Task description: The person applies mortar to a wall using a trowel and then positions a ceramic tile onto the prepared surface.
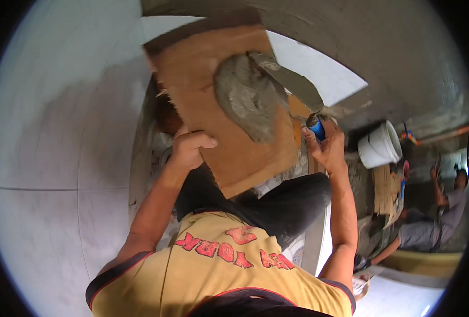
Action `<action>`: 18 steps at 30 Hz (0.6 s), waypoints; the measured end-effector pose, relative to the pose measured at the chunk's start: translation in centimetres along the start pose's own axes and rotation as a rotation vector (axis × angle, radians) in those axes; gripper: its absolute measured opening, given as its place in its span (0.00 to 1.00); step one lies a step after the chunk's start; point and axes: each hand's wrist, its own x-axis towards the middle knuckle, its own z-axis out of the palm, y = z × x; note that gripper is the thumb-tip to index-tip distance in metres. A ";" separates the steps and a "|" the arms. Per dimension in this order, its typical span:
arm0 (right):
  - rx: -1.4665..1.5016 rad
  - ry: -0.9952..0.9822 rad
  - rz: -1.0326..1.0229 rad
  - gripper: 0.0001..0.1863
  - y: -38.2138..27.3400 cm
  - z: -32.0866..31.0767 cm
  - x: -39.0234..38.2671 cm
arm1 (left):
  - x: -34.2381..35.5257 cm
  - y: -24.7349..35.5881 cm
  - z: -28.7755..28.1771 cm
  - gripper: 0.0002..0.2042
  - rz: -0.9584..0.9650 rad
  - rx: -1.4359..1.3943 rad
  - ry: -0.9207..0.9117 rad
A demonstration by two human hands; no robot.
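My left hand (188,149) grips the left edge of a brown wooden board (192,79), its thumb lying on top. A heap of wet grey mortar (242,98) rests on the board's middle and right part. In my right hand (329,145) is a trowel (292,82), held by its blue handle (316,127). The mortar-smeared blade points up and to the left, its tip over the upper edge of the heap. Whether the blade touches the heap I cannot tell. The board hides what lies beneath it.
Pale tiled wall (33,148) stands close on my left; grey plastered wall (403,63) curves across the upper right. To the right are a white bucket (380,145) and a piece of cardboard (387,190). Another person (440,216) is at the far right, one arm raised.
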 end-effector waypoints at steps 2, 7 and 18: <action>0.005 0.092 -0.058 0.17 0.0 2.2 2.2 | 0.1 -0.6 -1.1 0.25 -0.063 0.007 0.032; 0.036 0.128 -0.171 0.16 -1.3 5.9 9.7 | -2.0 -2.4 -3.0 0.30 -0.142 -0.066 0.124; -0.093 -0.130 -0.134 0.26 -11.3 14.3 24.6 | -5.2 -15.5 -13.1 0.26 -0.207 -0.459 0.348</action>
